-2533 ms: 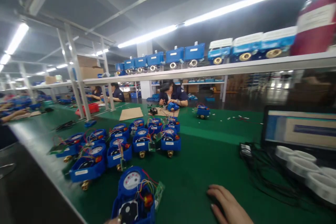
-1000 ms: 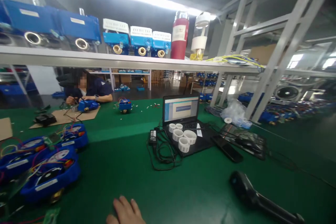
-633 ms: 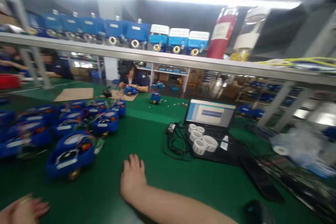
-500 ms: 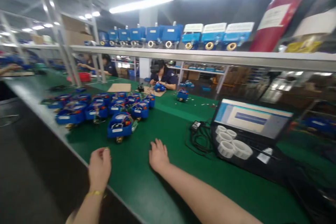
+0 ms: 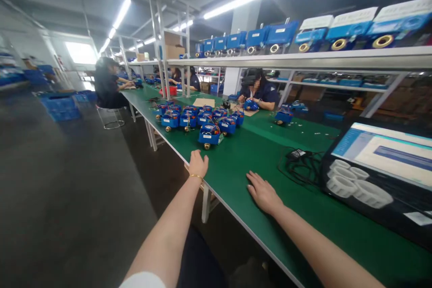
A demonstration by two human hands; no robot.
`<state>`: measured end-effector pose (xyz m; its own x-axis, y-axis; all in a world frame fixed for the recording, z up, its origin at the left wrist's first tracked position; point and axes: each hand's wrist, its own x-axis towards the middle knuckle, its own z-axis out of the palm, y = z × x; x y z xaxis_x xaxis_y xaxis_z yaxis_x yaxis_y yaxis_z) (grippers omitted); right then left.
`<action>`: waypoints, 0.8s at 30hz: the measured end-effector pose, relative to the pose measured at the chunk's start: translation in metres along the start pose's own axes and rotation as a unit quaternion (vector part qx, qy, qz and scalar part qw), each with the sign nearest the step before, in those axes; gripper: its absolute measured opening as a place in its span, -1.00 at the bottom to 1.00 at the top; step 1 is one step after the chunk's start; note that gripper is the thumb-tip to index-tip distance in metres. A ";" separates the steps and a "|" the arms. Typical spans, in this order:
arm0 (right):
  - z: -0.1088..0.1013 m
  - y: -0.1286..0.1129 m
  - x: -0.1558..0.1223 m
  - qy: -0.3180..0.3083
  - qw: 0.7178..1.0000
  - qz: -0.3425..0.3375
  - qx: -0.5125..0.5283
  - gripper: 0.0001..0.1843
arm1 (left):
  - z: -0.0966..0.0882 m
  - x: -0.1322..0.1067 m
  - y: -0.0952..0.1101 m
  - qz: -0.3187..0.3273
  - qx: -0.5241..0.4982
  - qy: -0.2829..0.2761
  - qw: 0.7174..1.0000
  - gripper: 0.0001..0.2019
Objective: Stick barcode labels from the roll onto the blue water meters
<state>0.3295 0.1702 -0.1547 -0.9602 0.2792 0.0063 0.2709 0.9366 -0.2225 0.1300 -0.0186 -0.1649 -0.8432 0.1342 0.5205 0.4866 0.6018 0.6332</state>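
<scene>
My right hand (image 5: 264,193) lies palm down on the green bench top (image 5: 236,164), fingers spread and holding nothing. At the bench's near edge is my left hand (image 5: 198,164), a yellow bangle (image 5: 196,176) on its wrist. Its thumb stands apart from the fingers, and I see nothing held in it. Just beyond it sits the nearest blue-cased meter unit (image 5: 208,137), with a brass fitting (image 5: 207,146) below and wires in its open top. Several similar blue units (image 5: 187,119) are grouped behind that one.
To the right, a laptop (image 5: 388,153) carries several white plastic rings (image 5: 373,194); a black cable (image 5: 302,168) lies beside it. Blue units (image 5: 282,32) line the shelf (image 5: 286,60) above. Across the bench, a person (image 5: 259,90) handles a blue unit. Another person (image 5: 110,83) sits far left.
The view has swung left, showing more floor and the seated person. My left hand has gone from bent fingers to a straighter reach at the bench edge; my right hand stays flat.
</scene>
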 end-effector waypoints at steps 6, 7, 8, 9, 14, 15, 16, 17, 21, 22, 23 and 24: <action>0.001 -0.001 0.002 0.011 1.000 -0.013 -0.015 -0.46 | 0.000 -0.011 -0.001 0.015 0.047 -0.015 0.999 -0.69; 0.002 0.000 0.002 0.016 1.000 -0.016 -0.012 -0.46 | -0.001 -0.011 -0.001 0.017 0.058 -0.017 0.998 -0.70; 0.003 0.000 0.002 0.021 1.000 -0.019 -0.008 -0.46 | -0.002 -0.011 -0.001 0.020 0.069 -0.019 0.997 -0.72; 0.004 0.000 0.002 0.026 0.999 -0.022 -0.004 -0.46 | -0.003 -0.011 -0.001 0.023 0.078 -0.020 0.996 -0.73; 0.003 -0.003 0.002 0.045 0.998 -0.028 0.013 -0.46 | -0.010 -0.010 0.000 0.033 0.113 -0.020 0.993 -0.77; 0.002 -0.003 0.001 0.042 0.999 -0.030 0.014 -0.45 | -0.011 -0.009 0.000 0.035 0.118 -0.020 0.992 -0.78; 0.001 -0.004 0.001 0.036 0.999 -0.031 0.016 -0.44 | -0.012 -0.009 -0.001 0.036 0.123 -0.020 0.992 -0.78; -0.001 -0.005 0.001 0.027 0.999 -0.031 0.018 -0.44 | -0.012 -0.008 -0.001 0.038 0.129 -0.020 0.991 -0.79; -0.009 -0.010 0.003 -0.007 0.999 -0.018 0.035 -0.42 | -0.013 -0.002 -0.005 0.046 0.148 -0.026 0.988 -0.80; -0.010 -0.011 0.003 -0.009 0.999 -0.013 0.041 -0.42 | -0.014 -0.002 -0.004 0.049 0.148 -0.031 0.987 -0.80; -0.013 -0.013 0.002 -0.009 0.999 -0.008 0.047 -0.42 | -0.016 -0.002 -0.004 0.055 0.146 -0.037 0.987 -0.81; -0.015 -0.014 0.000 -0.005 0.999 -0.004 0.054 -0.43 | -0.018 -0.002 -0.002 0.062 0.141 -0.044 0.987 -0.80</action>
<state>0.3265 0.1598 -0.1371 -0.9632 0.2689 -0.0015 0.2547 0.9105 -0.3259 0.1343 -0.0341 -0.1571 -0.8042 0.2802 0.5242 0.5145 0.7698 0.3778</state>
